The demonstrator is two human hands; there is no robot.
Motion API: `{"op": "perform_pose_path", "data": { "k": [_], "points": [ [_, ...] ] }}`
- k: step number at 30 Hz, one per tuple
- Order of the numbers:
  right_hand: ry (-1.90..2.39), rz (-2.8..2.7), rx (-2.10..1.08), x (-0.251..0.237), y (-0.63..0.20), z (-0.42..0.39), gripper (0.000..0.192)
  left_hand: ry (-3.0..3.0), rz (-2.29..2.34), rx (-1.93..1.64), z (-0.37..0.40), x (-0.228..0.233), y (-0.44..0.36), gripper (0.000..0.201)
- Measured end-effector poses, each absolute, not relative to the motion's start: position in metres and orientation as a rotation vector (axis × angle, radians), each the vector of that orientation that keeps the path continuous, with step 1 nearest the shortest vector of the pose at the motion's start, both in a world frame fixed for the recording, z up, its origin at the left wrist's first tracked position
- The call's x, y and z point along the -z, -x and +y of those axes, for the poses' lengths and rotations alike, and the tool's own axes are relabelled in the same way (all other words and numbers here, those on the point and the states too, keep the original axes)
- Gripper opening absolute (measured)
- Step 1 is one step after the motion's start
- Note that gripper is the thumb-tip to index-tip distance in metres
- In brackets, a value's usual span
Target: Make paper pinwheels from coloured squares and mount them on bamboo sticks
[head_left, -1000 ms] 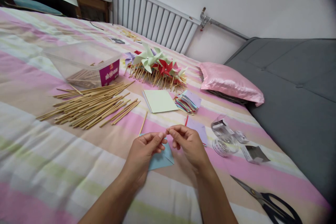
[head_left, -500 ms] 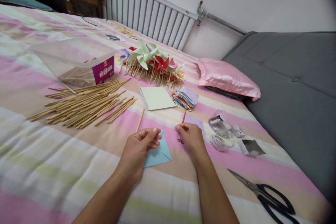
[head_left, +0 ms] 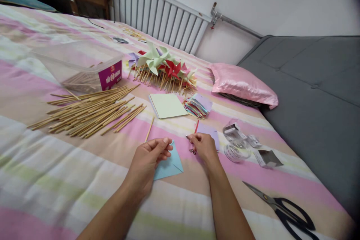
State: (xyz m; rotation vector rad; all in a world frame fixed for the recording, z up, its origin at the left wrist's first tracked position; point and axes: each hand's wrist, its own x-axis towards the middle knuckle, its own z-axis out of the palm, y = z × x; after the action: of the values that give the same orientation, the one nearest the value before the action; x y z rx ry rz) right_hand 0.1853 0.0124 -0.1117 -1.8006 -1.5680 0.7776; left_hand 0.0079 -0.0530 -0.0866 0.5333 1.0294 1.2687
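A light blue folded paper (head_left: 170, 165) lies on the striped bedspread, and my left hand (head_left: 149, 161) pinches its upper corner. My right hand (head_left: 203, 146) is just to the right, fingers pinched on a small pin above a few more small pins (head_left: 192, 151) on the cloth. A single wooden stick (head_left: 149, 129) lies just beyond my left hand. A lilac paper sheet (head_left: 209, 132) with a red stick (head_left: 196, 126) lies behind my right hand.
A heap of wooden sticks (head_left: 87, 110) and a clear box (head_left: 81, 65) sit at the left. Finished paper pinwheels (head_left: 163, 65), a green sheet (head_left: 167, 105), a coloured paper stack (head_left: 198, 106), a clear jar (head_left: 237, 146), scissors (head_left: 284, 208) and a pink pillow (head_left: 243, 84) lie around.
My hands came apart. The right hand went down to the small pins on the cloth and pinched one, while the left stayed holding the blue paper's corner.
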Motion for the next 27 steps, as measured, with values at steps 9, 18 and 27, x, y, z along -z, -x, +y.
{"op": "perform_pose_path", "data": {
  "k": [9,18,27],
  "points": [
    [1.809,-1.619,-0.715,0.111,-0.187,0.011,0.021,-0.526,1.035,-1.268,-0.053,0.087,-0.009,0.027],
    [1.724,-1.714,-0.622,0.12,-0.186,0.016,0.025,-0.542,1.042,-1.263,-0.054,0.089,-0.007,0.028],
    [1.714,-1.816,-0.625,0.099,-0.184,0.006,0.02,-0.538,1.042,-1.261,-0.053,0.089,-0.008,0.028]
  ]
}}
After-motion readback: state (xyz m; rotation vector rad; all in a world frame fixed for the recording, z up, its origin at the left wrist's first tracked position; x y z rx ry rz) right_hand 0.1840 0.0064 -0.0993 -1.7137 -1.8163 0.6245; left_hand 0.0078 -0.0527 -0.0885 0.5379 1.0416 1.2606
